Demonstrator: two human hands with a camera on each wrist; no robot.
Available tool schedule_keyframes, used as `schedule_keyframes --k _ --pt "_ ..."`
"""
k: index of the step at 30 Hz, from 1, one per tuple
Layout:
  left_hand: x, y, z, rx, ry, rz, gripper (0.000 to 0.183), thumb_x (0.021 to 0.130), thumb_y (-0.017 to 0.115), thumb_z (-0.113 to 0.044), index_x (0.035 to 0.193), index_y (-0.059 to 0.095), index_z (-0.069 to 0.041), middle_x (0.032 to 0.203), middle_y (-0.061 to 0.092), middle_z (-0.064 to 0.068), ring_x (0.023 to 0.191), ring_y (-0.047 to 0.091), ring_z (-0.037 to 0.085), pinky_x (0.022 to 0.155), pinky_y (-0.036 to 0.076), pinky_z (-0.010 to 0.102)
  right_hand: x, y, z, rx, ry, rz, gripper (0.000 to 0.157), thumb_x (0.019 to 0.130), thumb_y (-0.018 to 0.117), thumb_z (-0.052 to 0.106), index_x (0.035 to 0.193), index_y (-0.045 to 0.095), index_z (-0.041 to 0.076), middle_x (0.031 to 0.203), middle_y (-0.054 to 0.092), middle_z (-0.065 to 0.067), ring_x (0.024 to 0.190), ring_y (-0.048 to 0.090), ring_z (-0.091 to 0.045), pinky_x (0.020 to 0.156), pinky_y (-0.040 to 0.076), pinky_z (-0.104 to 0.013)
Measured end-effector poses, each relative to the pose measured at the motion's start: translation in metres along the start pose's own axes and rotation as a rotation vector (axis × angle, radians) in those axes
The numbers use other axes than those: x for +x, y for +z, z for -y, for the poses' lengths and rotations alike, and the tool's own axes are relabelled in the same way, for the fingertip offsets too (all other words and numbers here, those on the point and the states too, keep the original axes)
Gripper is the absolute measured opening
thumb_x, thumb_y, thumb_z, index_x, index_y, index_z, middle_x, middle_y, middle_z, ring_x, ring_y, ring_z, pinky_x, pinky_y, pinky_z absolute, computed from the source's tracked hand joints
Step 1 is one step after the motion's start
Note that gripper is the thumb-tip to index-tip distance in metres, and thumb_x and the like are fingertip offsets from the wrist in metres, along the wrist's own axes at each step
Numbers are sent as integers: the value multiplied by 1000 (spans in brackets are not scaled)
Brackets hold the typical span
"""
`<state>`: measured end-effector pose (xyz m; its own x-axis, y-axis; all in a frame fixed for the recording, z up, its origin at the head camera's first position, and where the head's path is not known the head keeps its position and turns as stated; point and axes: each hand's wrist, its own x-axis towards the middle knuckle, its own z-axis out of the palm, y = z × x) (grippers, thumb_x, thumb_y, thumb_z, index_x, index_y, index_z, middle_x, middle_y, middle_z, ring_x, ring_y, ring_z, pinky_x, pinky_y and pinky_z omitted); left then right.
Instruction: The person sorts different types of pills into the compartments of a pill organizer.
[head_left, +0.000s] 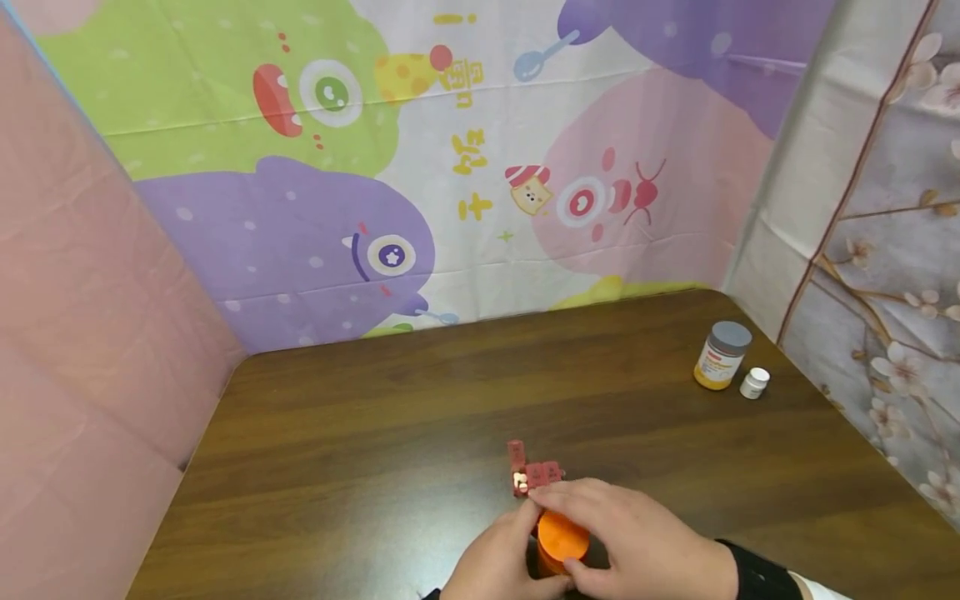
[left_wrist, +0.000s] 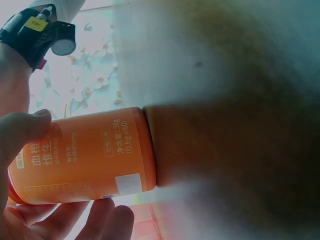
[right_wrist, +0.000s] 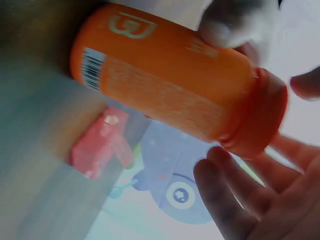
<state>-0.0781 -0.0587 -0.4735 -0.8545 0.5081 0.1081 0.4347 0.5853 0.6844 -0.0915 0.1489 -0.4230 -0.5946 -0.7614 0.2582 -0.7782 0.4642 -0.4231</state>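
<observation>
An orange pill bottle [left_wrist: 85, 155] stands upright on the table near its front edge, its orange cap [head_left: 564, 537] on top. My left hand [head_left: 497, 557] grips the bottle's body, thumb on one side and fingers on the other. From the right, my right hand [head_left: 637, 533] reaches round the cap. Its fingers [right_wrist: 260, 180] curl along one side, and the thumb is close to the opposite edge. Just beyond the hands lies a red pill organizer [head_left: 534, 477], one lid raised, with pale pills [head_left: 521, 481] in that compartment. The fingers partly hide the organizer.
A larger jar with a grey lid [head_left: 722, 357] and a small white bottle [head_left: 754, 383] stand at the table's far right. Behind the brown wooden table [head_left: 360, 433] hangs a cartoon-print cloth [head_left: 480, 275]. Other cloths hang at both sides.
</observation>
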Motion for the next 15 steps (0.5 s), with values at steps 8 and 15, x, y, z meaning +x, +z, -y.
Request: schedule_keyframes --k 8,15 --pt "-1 -1 -3 26 -33 -4 65 75 80 -42 130 51 -21 108 62 -9 90 54 3 79 52 31 3 -6 3 58 30 91 55 86 70 25 137 52 19 126 55 8 105 49 -6 87 52 -33" --pt "-1 -1 -1 -2 -50 4 60 77 77 -45 128 51 -26 107 62 -13 89 54 4 77 52 30 9 4 4 -32 120 -17 41 86 69 45 119 62 21 97 52 15 80 45 -2 66 45 -18"
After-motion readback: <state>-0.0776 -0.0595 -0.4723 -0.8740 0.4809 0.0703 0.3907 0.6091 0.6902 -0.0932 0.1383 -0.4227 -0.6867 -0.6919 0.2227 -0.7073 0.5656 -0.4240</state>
